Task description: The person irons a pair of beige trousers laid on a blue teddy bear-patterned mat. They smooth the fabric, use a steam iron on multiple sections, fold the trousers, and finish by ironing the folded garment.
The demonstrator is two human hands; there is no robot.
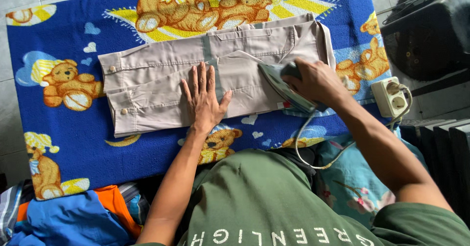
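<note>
A folded beige shirt (161, 75) lies flat on a blue blanket (73, 128) printed with teddy bears. My left hand (203, 99) presses palm-down on the shirt's middle, fingers spread. My right hand (318, 82) grips the handle of a grey-green electric iron (279, 79), whose tip rests on the shirt's right part, just right of my left hand. The iron's white cord (313, 143) runs down and around toward a white power strip (391, 97).
The power strip sits at the blanket's right edge on the tiled floor. A pile of blue, orange and striped clothes (73, 216) lies at the lower left. Dark objects (431, 35) stand at the right. A floral teal cloth (352, 182) is beside my lap.
</note>
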